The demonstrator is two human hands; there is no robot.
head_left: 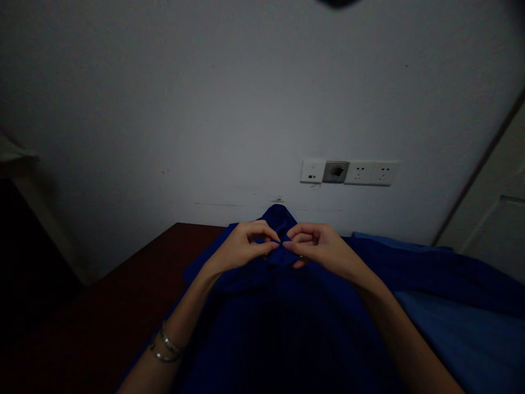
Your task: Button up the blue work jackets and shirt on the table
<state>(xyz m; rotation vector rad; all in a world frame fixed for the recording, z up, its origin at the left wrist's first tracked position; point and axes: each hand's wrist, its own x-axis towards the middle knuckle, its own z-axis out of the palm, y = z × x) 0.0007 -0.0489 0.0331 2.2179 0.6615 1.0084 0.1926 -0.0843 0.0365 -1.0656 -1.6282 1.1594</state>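
A dark blue garment (283,306) lies spread over the table, its narrow top part rising close to the wall. What looks like a sleeve (426,268) stretches off to the right. My left hand (241,244) is closed in a pinch at the upper middle of the garment, thumb against index finger. Facing it, nearly fingertip to fingertip, my right hand (324,249) pinches the same spot. The cloth between the fingertips is dark, and any small fastener there is too small to make out. Two bracelets (166,345) circle my left wrist.
Under the garment is a dark red-brown tabletop (135,290), showing at the left. Lighter blue cloth (459,328) lies at the right. Behind stands a pale wall (229,109) with a row of sockets (369,173). A door or panel (492,186) borders the right side.
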